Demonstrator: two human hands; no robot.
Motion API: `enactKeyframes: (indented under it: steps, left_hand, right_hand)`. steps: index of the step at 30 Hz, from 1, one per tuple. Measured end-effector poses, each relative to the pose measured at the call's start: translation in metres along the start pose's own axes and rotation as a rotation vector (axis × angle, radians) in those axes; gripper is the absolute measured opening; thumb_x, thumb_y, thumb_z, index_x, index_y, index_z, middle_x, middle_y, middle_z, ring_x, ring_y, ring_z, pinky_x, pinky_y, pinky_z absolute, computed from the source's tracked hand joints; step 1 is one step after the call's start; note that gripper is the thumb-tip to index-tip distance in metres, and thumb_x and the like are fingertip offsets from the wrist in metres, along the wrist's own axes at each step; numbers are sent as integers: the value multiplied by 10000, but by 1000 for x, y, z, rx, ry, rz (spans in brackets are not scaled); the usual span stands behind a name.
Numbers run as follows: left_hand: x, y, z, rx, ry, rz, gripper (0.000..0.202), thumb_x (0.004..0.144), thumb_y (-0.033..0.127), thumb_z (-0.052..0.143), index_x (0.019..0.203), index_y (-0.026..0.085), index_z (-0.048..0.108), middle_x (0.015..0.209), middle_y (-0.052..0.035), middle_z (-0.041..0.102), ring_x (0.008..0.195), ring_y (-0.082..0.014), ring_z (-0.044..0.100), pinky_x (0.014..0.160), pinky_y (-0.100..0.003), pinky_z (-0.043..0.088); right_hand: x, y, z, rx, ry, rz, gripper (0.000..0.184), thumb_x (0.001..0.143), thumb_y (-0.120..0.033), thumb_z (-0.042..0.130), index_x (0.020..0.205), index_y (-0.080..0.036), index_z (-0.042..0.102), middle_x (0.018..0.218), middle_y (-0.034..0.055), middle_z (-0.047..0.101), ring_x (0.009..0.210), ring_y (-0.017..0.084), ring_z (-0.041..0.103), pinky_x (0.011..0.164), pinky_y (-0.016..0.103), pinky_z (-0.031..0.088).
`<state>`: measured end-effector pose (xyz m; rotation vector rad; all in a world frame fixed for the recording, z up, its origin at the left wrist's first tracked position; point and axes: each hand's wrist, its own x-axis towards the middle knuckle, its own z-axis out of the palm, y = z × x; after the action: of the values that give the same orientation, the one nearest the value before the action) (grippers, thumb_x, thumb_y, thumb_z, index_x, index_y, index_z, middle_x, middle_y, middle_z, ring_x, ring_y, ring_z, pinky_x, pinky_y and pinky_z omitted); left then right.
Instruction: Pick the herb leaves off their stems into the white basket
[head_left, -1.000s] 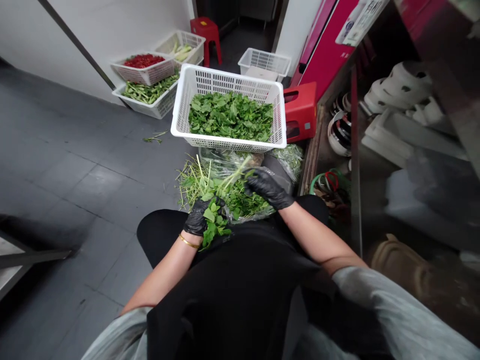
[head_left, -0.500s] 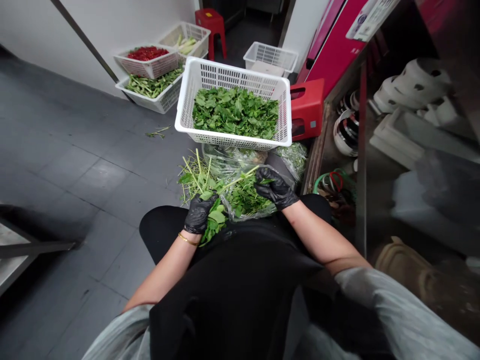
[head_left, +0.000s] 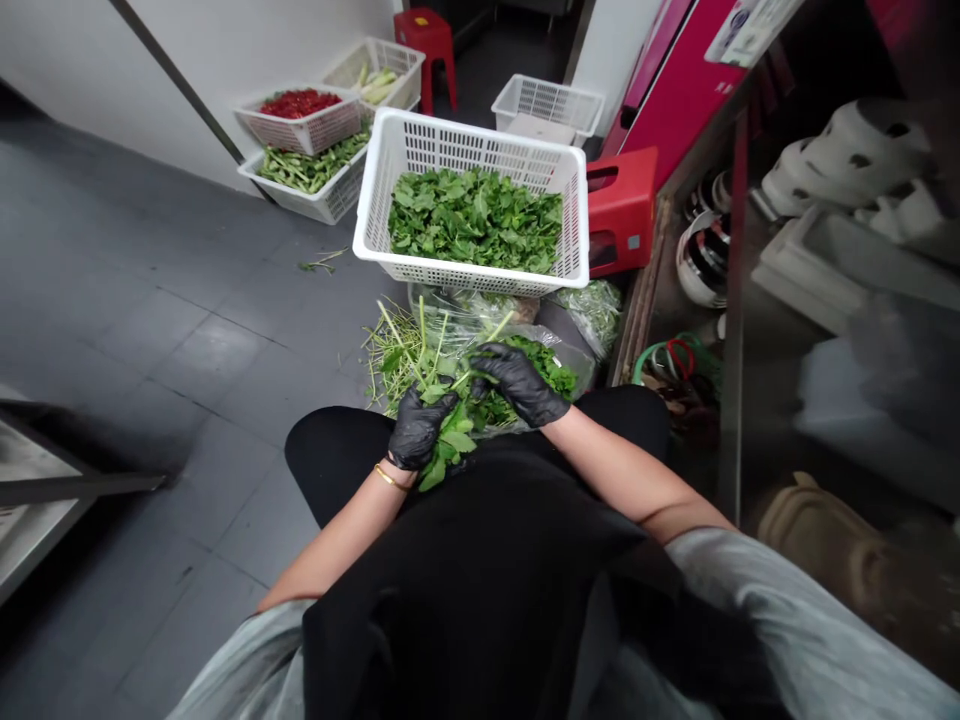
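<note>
My left hand [head_left: 418,428], in a black glove, is closed round a bunch of leafy green sprigs [head_left: 448,440] over my lap. My right hand [head_left: 517,383], also gloved in black, pinches a stem of the same bunch just beside the left hand. Under both hands lies a clear plastic bag of greens [head_left: 551,365], with bare stems [head_left: 397,345] scattered on the floor to its left. Ahead stands a white slotted basket [head_left: 382,190] filled with picked green leaves [head_left: 474,220].
Stacked white baskets at the back left hold red chillies [head_left: 296,103] and green beans [head_left: 307,170]. An empty white basket [head_left: 546,105] and two red stools [head_left: 619,208] stand behind. A steel shelf unit [head_left: 739,300] with bowls and white items runs along the right. Grey tiled floor lies left.
My right hand has moved left and closer to the left hand, onto the bunch's stem. The view has shifted slightly, so the baskets sit a little further right.
</note>
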<state>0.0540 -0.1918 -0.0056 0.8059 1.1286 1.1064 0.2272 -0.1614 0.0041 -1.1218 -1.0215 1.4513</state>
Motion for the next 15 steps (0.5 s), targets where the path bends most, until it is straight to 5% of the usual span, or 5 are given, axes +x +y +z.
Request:
enactKeyframes:
  steps: [3,6,11,15]
  left_hand:
    - [2,2,-7,39,-10,-44,426,519,336,908,861,157,727,802,-30,741,694,-176,663,709,-322,536]
    - [3,4,-11,97,-87,-85,418,510,341,912,847,157,746,806,-42,749,711,-194,669,724,-331,537]
    - [-2,10,-13,129,-354,-179,396,592,391,878,908,175,779,840,-75,756,798,-253,692,796,-377,540]
    - [-3,15,-22,196,-390,-220,299,639,410,843,828,185,792,781,-80,740,754,-251,684,795,-379,539]
  right_hand:
    - [-1,-17,-13,246,32,-13,356,678,-481,794,840,-202,644,744,-17,649,554,89,533,529,229,481]
    - [2,-32,-16,51,-70,15,354,672,-453,812,840,-179,664,713,-19,646,550,86,537,496,210,462]
    - [10,-24,0,-264,-426,148,400,605,-423,858,840,-143,695,764,-8,691,665,125,613,601,237,511]
    - [11,-21,-15,-268,-458,133,403,607,-465,847,756,-144,655,672,-21,634,579,106,551,537,234,471]
